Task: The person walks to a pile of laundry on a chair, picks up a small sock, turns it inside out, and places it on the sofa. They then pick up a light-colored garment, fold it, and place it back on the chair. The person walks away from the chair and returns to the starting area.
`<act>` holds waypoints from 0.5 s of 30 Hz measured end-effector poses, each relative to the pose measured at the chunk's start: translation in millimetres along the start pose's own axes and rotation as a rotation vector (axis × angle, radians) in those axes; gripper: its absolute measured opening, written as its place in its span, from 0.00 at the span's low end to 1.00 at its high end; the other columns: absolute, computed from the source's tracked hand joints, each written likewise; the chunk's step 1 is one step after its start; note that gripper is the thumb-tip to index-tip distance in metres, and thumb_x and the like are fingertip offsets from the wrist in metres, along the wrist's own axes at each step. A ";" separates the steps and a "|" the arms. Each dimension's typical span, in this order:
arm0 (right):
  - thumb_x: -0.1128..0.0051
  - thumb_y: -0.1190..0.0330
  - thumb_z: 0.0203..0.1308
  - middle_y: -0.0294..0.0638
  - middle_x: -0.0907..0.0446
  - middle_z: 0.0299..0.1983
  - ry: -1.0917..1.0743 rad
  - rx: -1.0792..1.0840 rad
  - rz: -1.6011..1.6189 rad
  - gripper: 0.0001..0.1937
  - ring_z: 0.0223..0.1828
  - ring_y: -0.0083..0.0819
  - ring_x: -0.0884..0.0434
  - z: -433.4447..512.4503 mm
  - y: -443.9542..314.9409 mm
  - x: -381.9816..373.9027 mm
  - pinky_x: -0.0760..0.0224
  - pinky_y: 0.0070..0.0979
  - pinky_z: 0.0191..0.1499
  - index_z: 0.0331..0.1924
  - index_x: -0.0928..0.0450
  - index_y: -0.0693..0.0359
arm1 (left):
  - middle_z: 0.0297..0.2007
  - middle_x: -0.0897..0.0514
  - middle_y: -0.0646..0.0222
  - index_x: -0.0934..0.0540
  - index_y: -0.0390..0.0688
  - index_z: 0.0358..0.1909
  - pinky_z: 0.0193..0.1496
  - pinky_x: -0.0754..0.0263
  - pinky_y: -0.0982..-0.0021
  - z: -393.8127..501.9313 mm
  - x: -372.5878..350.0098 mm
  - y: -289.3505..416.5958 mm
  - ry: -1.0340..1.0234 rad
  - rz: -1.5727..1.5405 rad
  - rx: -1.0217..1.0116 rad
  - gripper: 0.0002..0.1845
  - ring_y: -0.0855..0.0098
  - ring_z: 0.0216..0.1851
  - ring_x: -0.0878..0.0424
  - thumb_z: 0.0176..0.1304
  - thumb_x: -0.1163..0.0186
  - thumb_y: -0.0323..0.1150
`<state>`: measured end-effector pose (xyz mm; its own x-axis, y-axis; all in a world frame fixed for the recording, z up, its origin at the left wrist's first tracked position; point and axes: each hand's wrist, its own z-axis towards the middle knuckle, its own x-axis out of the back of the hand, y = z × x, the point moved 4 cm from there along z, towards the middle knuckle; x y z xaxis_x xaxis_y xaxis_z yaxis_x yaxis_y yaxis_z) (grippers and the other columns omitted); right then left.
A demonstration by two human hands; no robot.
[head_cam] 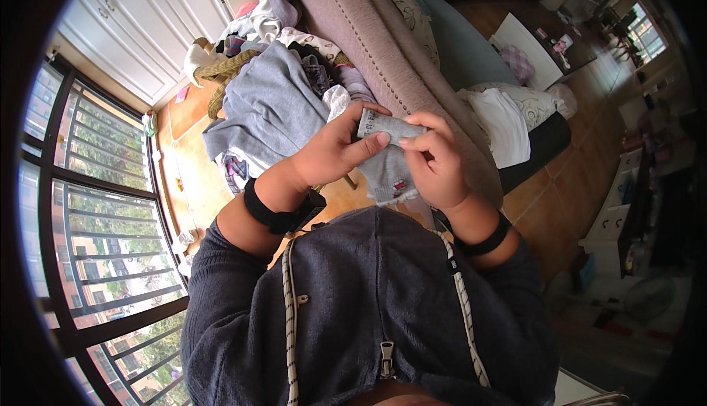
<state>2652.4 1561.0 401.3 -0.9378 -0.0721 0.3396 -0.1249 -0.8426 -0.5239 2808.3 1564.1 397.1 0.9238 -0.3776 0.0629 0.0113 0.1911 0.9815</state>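
Observation:
A light grey knitted sock [391, 169] with a small red mark near its cuff hangs between my hands, in front of my chest. My left hand [343, 146] grips its upper end, thumb on top, where dark lettering shows on the knit. The fingertips of my right hand [436, 154] pinch the other side of the same folded end. Just beyond my left hand lies a grey long-sleeved garment [270, 102] on a heap of clothes. Whether one sock or two are held, I cannot tell.
The pink upholstered sofa arm [359, 36] runs behind my hands. A white cloth [505, 129] and patterned cushion [544, 105] lie on the seat's near end. White cabinets [138, 24] stand beyond the heap, barred windows [110, 212] at left. A low table [574, 47] is at upper right.

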 end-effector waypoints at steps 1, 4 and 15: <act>0.48 0.83 0.49 0.44 0.27 0.40 0.016 -0.177 0.206 0.09 0.37 0.30 0.25 -2.1 3.8 -2.5 0.32 0.21 0.41 0.35 0.29 0.64 | 0.43 0.28 0.68 0.34 0.38 0.51 0.50 0.37 0.75 1.4 1.7 -1.8 0.024 0.103 -0.001 0.21 0.76 0.47 0.32 0.57 0.42 0.30; 0.46 0.80 0.51 0.41 0.28 0.40 0.036 -0.578 0.629 0.10 0.39 0.25 0.26 -10.6 13.1 -8.1 0.32 0.20 0.42 0.38 0.30 0.67 | 0.43 0.27 0.67 0.33 0.38 0.51 0.51 0.38 0.76 2.2 3.2 -2.3 -0.034 0.138 -0.112 0.20 0.75 0.47 0.31 0.57 0.43 0.27; 0.47 0.73 0.55 0.40 0.25 0.42 -0.291 -0.913 0.623 0.21 0.41 0.20 0.27 -20.4 29.7 -11.7 0.32 0.17 0.44 0.53 0.34 0.72 | 0.48 0.28 0.66 0.38 0.42 0.57 0.51 0.34 0.75 -1.5 4.6 -29.1 -0.012 -0.148 0.229 0.27 0.75 0.50 0.31 0.55 0.45 0.19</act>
<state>2653.1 1547.8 365.8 -0.8236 -0.5625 -0.0723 0.0349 0.0770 -0.9964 2812.8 1558.1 368.6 0.9141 -0.3967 -0.0836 0.0578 -0.0767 0.9954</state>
